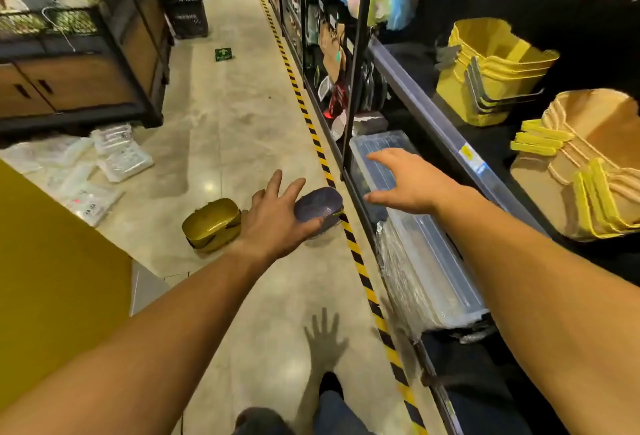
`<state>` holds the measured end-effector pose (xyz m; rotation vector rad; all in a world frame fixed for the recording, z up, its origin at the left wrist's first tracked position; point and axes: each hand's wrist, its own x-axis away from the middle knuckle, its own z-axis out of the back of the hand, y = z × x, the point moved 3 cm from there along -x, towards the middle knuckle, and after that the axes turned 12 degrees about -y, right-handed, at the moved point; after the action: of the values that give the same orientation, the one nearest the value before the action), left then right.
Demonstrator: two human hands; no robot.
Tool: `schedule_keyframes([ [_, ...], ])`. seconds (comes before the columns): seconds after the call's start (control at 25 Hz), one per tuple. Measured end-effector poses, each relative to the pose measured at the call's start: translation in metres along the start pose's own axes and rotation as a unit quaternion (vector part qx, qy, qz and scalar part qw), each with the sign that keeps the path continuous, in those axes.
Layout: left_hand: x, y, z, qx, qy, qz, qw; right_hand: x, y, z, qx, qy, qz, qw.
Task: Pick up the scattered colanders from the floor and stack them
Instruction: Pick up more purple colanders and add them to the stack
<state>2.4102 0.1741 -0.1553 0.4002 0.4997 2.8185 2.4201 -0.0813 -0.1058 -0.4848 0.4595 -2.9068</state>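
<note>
Across the lower frame two bare forearms reach out over the polished stone floor [221, 143], the left hand [273, 223] spread wide with its fingers apart and the right hand [405, 185] likewise open, neither gripping anything. Just past the left fingertips at mid-frame lie a purple perforated plastic colander [320, 207], rounded and tipped on its side by the yellow-black striped tape [356, 251], and left of it a glossy olive-gold colander [211, 225] overturned; judging by this, nothing is stacked yet and both remain to be lifted.
</note>
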Motion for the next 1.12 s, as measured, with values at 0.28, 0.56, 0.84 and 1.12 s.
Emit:
schedule_keyframes([
  [0.28,-0.154,-0.035,-0.043,0.014,-0.05,0.041,0.998,-0.165,0.059,-0.009,-0.009,-0.077,0.043,0.996],
  [0.56,-0.335,-0.074,-0.123,0.001,-0.126,0.069,0.99,-0.362,0.134,-0.059,-0.051,-0.121,0.02,0.991],
  [0.84,-0.497,-0.141,-0.272,0.016,-0.156,0.118,0.981,-0.548,0.252,-0.196,-0.037,-0.141,-0.018,0.989],
  [1.12,-0.634,-0.225,-0.472,0.049,-0.155,0.179,0.97,-0.702,0.373,-0.39,0.006,-0.19,-0.044,0.981],
])
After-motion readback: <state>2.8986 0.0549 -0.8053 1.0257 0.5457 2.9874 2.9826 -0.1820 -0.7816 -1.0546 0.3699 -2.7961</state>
